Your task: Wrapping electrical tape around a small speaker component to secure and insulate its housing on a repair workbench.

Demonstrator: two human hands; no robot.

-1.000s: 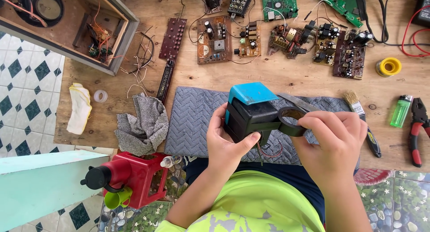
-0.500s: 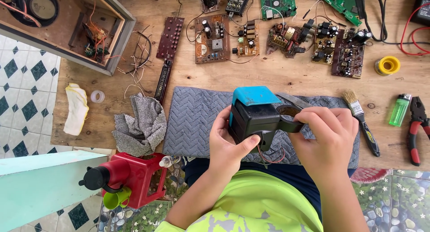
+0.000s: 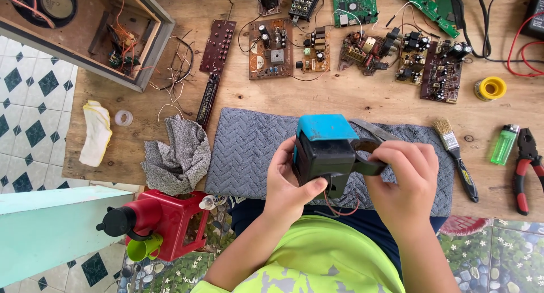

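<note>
My left hand [image 3: 286, 182] grips a small black box with a blue top [image 3: 324, 146], held above a grey quilted mat [image 3: 249, 151]. My right hand [image 3: 403, 177] pinches a black strap or tab [image 3: 368, 167] that sticks out of the box's right side. Thin red and black wires [image 3: 334, 205] dangle from under the box. Scissors [image 3: 371, 131] lie on the mat just behind my right hand, partly hidden.
Several circuit boards [image 3: 272, 41] lie along the far side of the wooden board. A paintbrush [image 3: 456, 157], green lighter [image 3: 504, 144], red-handled pliers [image 3: 524, 168] and solder spool [image 3: 490, 88] lie right. A grey rag [image 3: 175, 154], open speaker box [image 3: 85, 27] and red container [image 3: 164, 222] sit left.
The box has shifted slightly right and toward me in my hands. My right hand's fingers have moved down along the black strap.
</note>
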